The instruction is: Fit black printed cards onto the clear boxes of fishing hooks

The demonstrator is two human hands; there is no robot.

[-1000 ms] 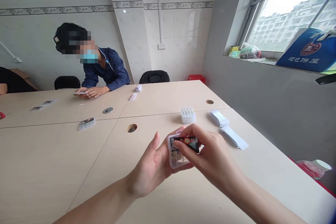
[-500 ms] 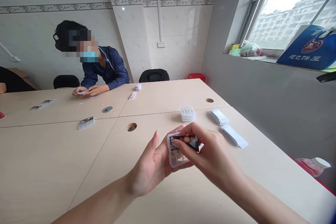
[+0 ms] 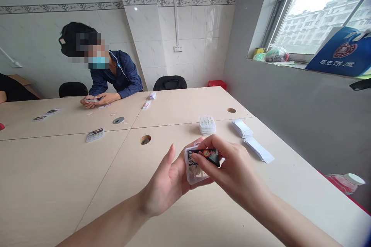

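My left hand (image 3: 166,183) cradles a small clear plastic case (image 3: 194,174) from below, thumb raised beside it. My right hand (image 3: 232,170) pinches a black card with a red and yellow picture (image 3: 207,154) and holds it over the open top of the case. Both hands hover above the light wooden table (image 3: 110,185), near its middle. What lies inside the case is mostly hidden by the card and my fingers.
A stack of clear cases (image 3: 207,125) and two rows of white cards (image 3: 251,141) lie to the right. A person in a blue jacket (image 3: 116,75) handles cards across the table. A packed case (image 3: 95,134), cable holes (image 3: 145,140) and a bottle (image 3: 344,183) are nearby.
The view has shifted slightly; my hands, the case and the black card stay almost as they were. The person opposite has shifted their hands a little.
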